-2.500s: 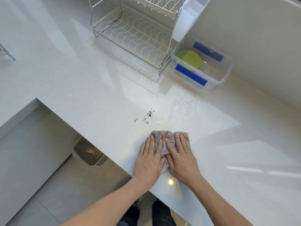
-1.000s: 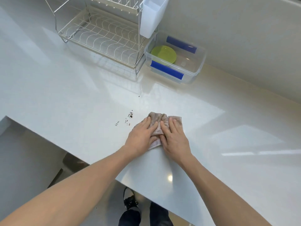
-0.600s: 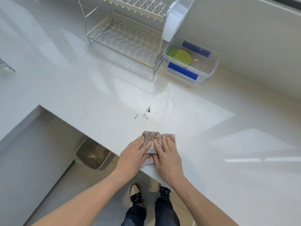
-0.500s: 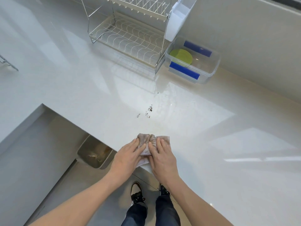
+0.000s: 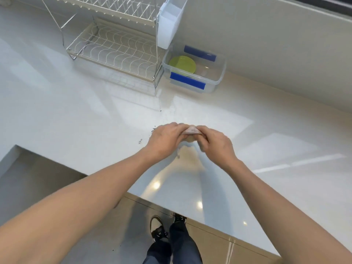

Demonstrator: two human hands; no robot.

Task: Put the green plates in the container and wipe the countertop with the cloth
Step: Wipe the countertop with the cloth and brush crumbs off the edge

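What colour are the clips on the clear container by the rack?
Blue. Both clips on the container show clearly in the head view, the only one.

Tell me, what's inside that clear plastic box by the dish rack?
Green plates lie flat at the left end of the container; the right end looks bare. How many are stacked cannot be told, since the top plate covers the rest.
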